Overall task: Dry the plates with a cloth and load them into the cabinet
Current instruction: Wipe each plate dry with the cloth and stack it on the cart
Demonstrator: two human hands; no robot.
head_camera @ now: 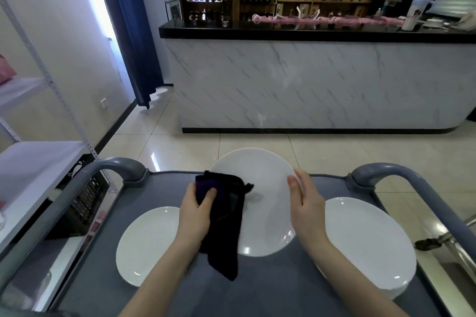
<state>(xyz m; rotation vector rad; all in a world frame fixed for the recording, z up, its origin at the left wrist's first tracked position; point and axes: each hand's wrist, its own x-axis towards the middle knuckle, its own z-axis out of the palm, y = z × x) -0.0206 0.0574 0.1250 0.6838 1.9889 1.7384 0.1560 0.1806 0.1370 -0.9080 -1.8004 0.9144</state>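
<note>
Wide grey counter (270,285), three plates across it, and the middle plate (262,203) sits between the left plate (146,244) and right plate (368,244). The cloth (226,226) hangs over its left rim, pinched by the left grip (195,213). The right grip (306,206) clasps the right rim, thumb on the face, so the unwiped face lies right of the cloth, nearest the left grip.

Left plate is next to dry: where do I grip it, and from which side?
Probably its near-left rim, coming from the left: the left plate lies flat on the cart, so only the rim is graspable, and the left hand and cloth hide its right edge.
</note>
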